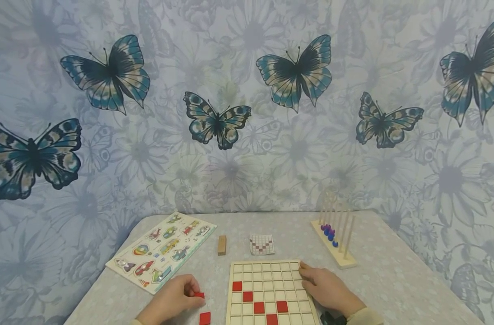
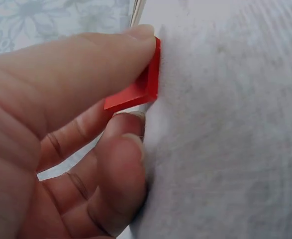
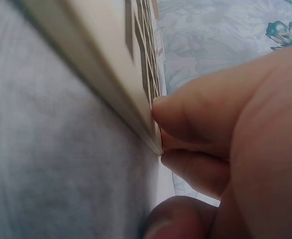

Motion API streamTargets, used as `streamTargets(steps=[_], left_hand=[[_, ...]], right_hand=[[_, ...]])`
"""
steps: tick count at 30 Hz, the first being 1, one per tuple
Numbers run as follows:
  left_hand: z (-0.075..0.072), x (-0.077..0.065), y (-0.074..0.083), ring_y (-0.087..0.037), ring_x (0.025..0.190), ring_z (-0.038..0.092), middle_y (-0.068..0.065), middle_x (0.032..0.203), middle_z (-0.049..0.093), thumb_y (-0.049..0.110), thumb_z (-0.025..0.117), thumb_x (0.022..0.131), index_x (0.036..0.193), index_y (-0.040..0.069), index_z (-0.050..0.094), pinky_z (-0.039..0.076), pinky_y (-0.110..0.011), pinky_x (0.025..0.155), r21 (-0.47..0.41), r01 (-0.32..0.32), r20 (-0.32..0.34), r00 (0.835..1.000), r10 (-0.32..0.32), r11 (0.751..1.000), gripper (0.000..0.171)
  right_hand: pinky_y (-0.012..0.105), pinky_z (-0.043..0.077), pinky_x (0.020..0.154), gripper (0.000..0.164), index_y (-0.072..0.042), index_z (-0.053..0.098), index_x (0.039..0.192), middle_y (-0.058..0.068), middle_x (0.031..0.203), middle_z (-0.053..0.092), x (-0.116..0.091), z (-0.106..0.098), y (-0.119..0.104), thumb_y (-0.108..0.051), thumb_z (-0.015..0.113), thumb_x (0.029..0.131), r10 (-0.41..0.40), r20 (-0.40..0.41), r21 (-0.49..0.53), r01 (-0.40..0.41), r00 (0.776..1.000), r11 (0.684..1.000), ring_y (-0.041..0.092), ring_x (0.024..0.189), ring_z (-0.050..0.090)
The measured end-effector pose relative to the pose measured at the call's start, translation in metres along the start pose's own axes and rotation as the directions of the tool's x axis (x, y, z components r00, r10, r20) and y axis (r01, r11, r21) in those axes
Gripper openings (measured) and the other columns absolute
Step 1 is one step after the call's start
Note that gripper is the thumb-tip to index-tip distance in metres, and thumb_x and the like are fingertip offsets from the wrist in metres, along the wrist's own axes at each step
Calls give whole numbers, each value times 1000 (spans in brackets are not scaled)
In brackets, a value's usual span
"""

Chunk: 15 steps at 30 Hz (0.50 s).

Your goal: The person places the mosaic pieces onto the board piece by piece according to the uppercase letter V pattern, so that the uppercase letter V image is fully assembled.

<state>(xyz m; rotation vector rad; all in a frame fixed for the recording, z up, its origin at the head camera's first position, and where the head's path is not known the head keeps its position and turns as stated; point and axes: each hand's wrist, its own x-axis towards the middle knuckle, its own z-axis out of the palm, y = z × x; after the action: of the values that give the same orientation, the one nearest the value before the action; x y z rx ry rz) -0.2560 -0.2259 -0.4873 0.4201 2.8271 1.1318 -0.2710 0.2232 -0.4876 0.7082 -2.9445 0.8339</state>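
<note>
My left hand [image 1: 171, 294] pinches a small red square tile [image 2: 132, 93] between thumb and fingers, close over the table left of a wooden grid board. Another red tile [image 1: 205, 318] lies on the table near that hand. The wooden grid board [image 1: 266, 262] has several red tiles in its cells, running diagonally down from a left-hand tile [image 1: 237, 286] and turning up at the right. At the board's right edge, my right hand [image 1: 327, 289] grips the rim, thumb on top and fingers against the side, as the right wrist view shows. The board's near edge is out of frame.
A picture puzzle board [image 1: 160, 251] lies at the back left. Behind the grid board are a small wooden block [image 1: 221, 245] and a paper card [image 1: 262, 244] with a red-and-white grid pattern. A peg stand [image 1: 344, 259] with blue and purple beads stands at the back right.
</note>
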Motion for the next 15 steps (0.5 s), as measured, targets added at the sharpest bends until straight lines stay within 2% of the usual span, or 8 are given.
streamTargets(steps=[4, 10, 15], left_hand=[[-2, -1, 2, -7, 68, 52, 6, 77, 59, 30, 90, 78, 86, 16, 64, 41, -24, 61, 15, -20, -21, 1000, 20, 1000, 30], [-4, -2, 5, -2, 64, 52, 12, 76, 63, 27, 85, 83, 81, 22, 66, 42, -23, 59, 74, -73, -53, 996, 77, 995, 21], [-4, -1, 8, -4, 64, 53, 14, 78, 64, 27, 83, 86, 81, 25, 68, 42, -24, 59, 84, -42, -51, 998, 46, 996, 16]], right_hand=[[61, 45, 104, 45, -1, 62, 140, 18, 151, 53, 0, 0, 0, -24, 63, 102, 0, -5, -3, 0, 1000, 1000, 43, 130, 59], [61, 45, 104, 44, -1, 61, 140, 19, 151, 53, -1, 0, -1, -23, 63, 102, -10, -6, 5, 10, 1000, 1000, 43, 130, 59], [61, 45, 105, 45, 0, 61, 141, 19, 151, 53, -1, 0, -1, -23, 63, 102, -7, -5, 2, 7, 1000, 1000, 43, 131, 58]])
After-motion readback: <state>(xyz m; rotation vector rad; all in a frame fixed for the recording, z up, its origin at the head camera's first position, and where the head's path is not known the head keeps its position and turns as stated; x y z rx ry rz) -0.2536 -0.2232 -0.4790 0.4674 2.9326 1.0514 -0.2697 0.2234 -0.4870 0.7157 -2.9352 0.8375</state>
